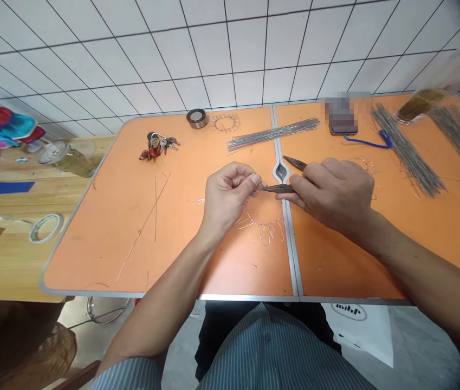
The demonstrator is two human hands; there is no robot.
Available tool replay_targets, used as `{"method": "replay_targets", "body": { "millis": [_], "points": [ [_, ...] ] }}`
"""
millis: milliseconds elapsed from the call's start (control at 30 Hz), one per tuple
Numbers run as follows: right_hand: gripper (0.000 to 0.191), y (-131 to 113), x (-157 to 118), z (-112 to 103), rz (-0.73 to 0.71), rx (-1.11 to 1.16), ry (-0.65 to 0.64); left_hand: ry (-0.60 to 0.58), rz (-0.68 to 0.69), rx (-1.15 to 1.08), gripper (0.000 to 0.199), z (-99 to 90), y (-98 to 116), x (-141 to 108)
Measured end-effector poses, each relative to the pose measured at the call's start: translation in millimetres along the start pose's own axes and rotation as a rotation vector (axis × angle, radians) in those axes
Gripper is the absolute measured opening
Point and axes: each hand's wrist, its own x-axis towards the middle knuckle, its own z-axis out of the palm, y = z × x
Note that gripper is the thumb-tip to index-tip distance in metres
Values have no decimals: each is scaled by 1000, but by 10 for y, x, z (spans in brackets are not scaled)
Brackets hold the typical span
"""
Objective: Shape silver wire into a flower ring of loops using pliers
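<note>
My left hand (230,197) pinches a looped wire piece (267,225) between thumb and forefinger, and the piece hangs in an arc of thin loops below the fingers. In my right hand (331,189) are dark long-nosed pliers (280,188), their jaws spread apart. The lower jaw's tip is at the wire beside my left fingertips; the upper jaw points left, above the table's metal seam. Fine detail of the wire at the tip is too small to tell.
On the orange table (103,238) lie wire bundles (272,134) (408,149), a tape roll (196,118), keys (163,143), a phone (342,122), a blue strip (370,143) and loose wires (144,223). A glass jar (67,158) lies at left.
</note>
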Motion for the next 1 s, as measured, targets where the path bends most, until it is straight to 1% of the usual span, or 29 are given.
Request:
{"method": "replay_targets", "body": {
  "millis": [133,333,467,700,833,1000],
  "points": [
    [71,-7,2,7,-25,-35,20,18,15,17,33,10,10,-15],
    [74,-18,15,6,-23,-58,-34,35,50,28,31,26,20,-26],
    [72,-27,18,6,-26,-72,-14,42,72,35,31,33,29,-37],
    [68,-59,-5,39,44,66,-36,61,105,99,28,53,61,-72],
    [70,-64,-17,87,57,59,-52,74,116,122,27,69,80,-89],
    [65,-60,-6,93,86,85,-1,84,123,97,29,42,53,-60]
  ]
}}
